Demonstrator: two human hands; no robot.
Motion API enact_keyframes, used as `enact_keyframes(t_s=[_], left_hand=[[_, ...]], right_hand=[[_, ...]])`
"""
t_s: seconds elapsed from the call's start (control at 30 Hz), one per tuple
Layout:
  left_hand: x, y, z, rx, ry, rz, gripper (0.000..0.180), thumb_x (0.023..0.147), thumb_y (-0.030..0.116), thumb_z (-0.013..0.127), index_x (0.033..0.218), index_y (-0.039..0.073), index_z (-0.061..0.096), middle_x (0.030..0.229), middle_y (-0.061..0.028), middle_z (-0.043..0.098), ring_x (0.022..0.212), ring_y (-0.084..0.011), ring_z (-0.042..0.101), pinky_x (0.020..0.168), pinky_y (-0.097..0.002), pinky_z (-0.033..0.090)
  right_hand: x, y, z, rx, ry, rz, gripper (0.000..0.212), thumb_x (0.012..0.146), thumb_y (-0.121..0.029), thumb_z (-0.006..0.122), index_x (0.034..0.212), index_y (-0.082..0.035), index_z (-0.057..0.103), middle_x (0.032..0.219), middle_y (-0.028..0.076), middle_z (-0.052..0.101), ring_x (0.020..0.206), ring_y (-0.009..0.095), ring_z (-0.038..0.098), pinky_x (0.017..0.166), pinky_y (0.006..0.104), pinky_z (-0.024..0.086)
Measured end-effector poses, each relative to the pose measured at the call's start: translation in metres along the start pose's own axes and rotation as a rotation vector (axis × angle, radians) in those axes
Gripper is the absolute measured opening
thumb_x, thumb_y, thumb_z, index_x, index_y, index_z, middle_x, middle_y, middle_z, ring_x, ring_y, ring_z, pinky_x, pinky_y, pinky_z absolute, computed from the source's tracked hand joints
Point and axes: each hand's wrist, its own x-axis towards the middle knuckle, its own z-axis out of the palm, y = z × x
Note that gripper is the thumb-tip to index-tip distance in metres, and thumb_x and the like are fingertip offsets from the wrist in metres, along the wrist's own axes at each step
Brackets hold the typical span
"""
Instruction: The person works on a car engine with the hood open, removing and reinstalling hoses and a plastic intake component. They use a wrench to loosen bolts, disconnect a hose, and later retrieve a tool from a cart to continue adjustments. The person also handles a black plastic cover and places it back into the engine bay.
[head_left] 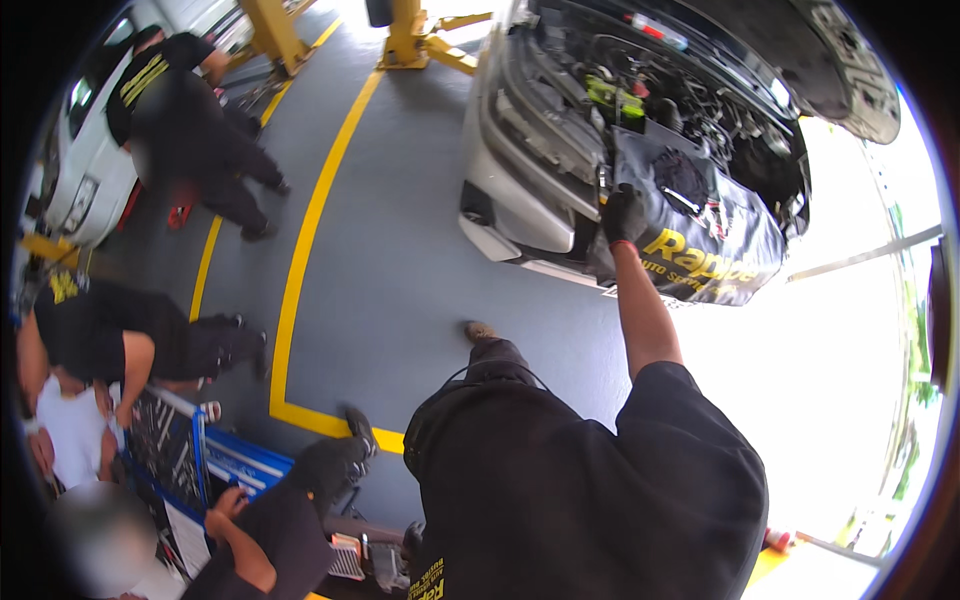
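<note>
My right arm reaches forward to the front of a silver vehicle (530, 205) with its hood raised. My right hand (625, 215), in a black glove with a red cuff, is at the near edge of a black fender cover (735, 235) with yellow lettering. Its fingers look closed around something narrow by the grille that I cannot make out. A dark, bunched item (683, 175) and several small metal tools (712, 215) lie on the cover. Beyond it is the exposed engine bay (690, 100), with a bright yellow-green item (612, 95) inside. My left hand does not show.
Yellow lines (300, 260) mark the grey floor. A person (185, 120) bends by a white vehicle (95, 190) at far left. Others gather around a blue tool cart (225, 455) at lower left. Yellow lift posts (405, 40) stand at the back.
</note>
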Motion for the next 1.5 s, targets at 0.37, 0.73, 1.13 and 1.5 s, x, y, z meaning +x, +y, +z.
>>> enact_keyframes(t_s=[0.37,0.73,1.13,1.5], left_hand=[[0.032,0.095,0.097,0.002,-0.078,0.245,0.04,0.108,0.032,0.063,0.136,0.004,0.069,0.118,-0.0062,0.073,0.101,-0.0174,0.068,0.09,-0.0355,0.054],[-0.032,0.234,0.183,0.253,0.106,0.546,0.035,0.114,0.028,0.058,0.133,0.003,0.071,0.128,-0.01,0.077,0.117,-0.0209,0.072,0.104,-0.0356,0.055],[0.051,0.297,0.09,0.069,0.33,0.536,0.037,0.11,0.031,0.059,0.133,0.004,0.072,0.129,-0.0188,0.076,0.122,-0.0361,0.072,0.105,-0.0439,0.055],[0.104,0.384,-0.059,-0.04,0.384,0.697,0.025,0.108,0.014,0.062,0.127,0.002,0.073,0.123,-0.0168,0.077,0.112,-0.0302,0.074,0.097,-0.0391,0.057]], right_hand=[[0.153,0.137,-0.022,-0.015,-0.329,-0.314,0.032,0.104,-0.024,0.063,0.13,-0.01,0.074,0.11,0.023,0.075,0.108,0.041,0.073,0.091,0.052,0.056],[0.176,-0.254,0.183,0.231,-0.221,-0.978,0.033,0.106,-0.024,0.062,0.131,-0.008,0.074,0.111,0.024,0.075,0.108,0.041,0.072,0.091,0.052,0.056],[-0.017,-0.409,0.233,0.194,-0.224,-1.13,0.034,0.108,-0.025,0.06,0.132,-0.006,0.074,0.111,0.024,0.076,0.107,0.042,0.072,0.092,0.0521,0.055],[-0.125,-0.327,0.216,0.067,-0.271,-1.103,0.036,0.11,-0.025,0.058,0.134,-0.004,0.074,0.111,0.024,0.076,0.107,0.042,0.072,0.092,0.0522,0.055]])
